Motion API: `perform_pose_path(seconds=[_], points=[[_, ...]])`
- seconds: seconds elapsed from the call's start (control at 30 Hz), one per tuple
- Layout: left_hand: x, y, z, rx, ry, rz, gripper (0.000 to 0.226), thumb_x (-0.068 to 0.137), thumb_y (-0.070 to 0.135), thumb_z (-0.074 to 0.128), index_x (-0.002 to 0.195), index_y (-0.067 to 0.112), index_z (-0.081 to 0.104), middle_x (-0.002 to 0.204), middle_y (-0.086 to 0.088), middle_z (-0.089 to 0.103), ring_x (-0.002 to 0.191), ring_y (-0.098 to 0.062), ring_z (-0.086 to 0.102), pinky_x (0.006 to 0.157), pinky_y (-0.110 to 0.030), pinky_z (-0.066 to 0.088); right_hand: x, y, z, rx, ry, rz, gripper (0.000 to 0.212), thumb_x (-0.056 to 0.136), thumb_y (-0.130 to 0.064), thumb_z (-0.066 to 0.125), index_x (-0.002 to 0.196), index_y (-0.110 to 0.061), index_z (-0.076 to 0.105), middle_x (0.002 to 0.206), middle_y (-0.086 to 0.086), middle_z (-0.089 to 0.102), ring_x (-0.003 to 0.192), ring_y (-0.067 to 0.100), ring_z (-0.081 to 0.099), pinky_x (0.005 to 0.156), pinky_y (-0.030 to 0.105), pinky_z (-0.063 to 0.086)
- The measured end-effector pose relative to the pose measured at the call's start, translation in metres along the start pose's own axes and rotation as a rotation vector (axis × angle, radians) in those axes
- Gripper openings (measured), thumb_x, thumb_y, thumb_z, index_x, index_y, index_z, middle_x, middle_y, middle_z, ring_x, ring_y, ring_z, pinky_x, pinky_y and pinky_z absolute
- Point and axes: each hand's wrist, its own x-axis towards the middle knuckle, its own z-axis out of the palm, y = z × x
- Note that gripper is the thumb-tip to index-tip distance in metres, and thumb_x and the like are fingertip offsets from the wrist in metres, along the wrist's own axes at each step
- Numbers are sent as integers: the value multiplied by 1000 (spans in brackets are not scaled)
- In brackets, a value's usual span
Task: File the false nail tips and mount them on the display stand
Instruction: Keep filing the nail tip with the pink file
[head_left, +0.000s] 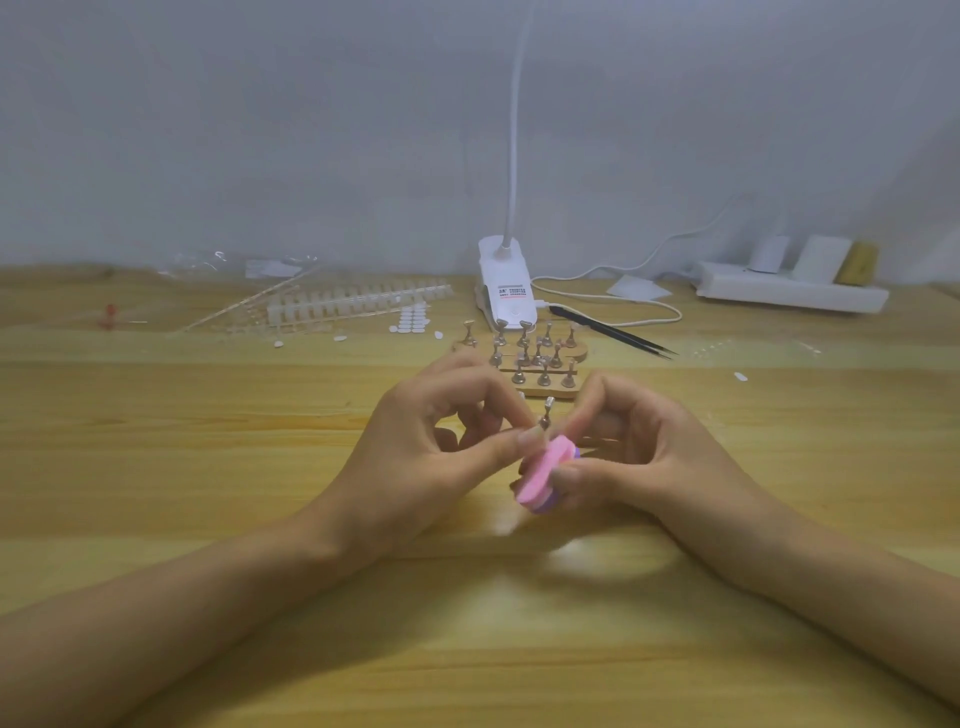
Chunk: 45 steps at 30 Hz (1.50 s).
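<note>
The pink-and-purple file block (545, 475) lay with its long axis running from 7 to 1 o'clock, pink face up, at the centre of the view just above the wooden counter (208, 467). At its far end a small metal holder peg (546, 418) stood nearly upright, its flared head tipped slightly toward 1 o'clock. The left hand (431, 441) pinched the peg's base, fingers narrowly curled; the right hand (639, 447) gripped the file block, thumb on the pink face. Whether a nail tip sat on the peg could not be told. At 12 o'clock from the hands stood the display stand (540, 358) — wooden bases with upright metal pegs.
</note>
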Motion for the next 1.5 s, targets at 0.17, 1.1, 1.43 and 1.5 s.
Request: perform_pose_path(seconds=[0.17,1.1,1.43,1.5], points=[[1,0,-1,-8,21,-27,11,77,27,75,75,17,70,81,5,54,70,-7,51,56,-44,43,0,-1,-2,46,93,-13,25,73,-23,86,80,-21,62,97,14,74,86,31,75,64,28,59],[1,-1,-1,31,9,22,8,80,25,74,76,19,69,84,-2,54,72,-17,53,55,-48,42,0,0,0,25,5,9,28,75,-14,85,84,-16,59,99,14,75,86,27,75,65,28,59],[0,-2,0,30,2,41,11,80,30,75,76,21,69,84,-1,53,71,-17,53,51,-51,43,1,1,0,55,85,3,28,74,-15,85,84,-16,59,97,10,74,85,25,75,66,27,59],[0,-2,-1,29,3,40,13,80,31,76,77,20,69,84,0,52,71,-17,51,50,-50,42,1,0,-2,86,109,7,27,74,-17,83,84,-15,58,97,11,75,85,25,75,65,26,58]])
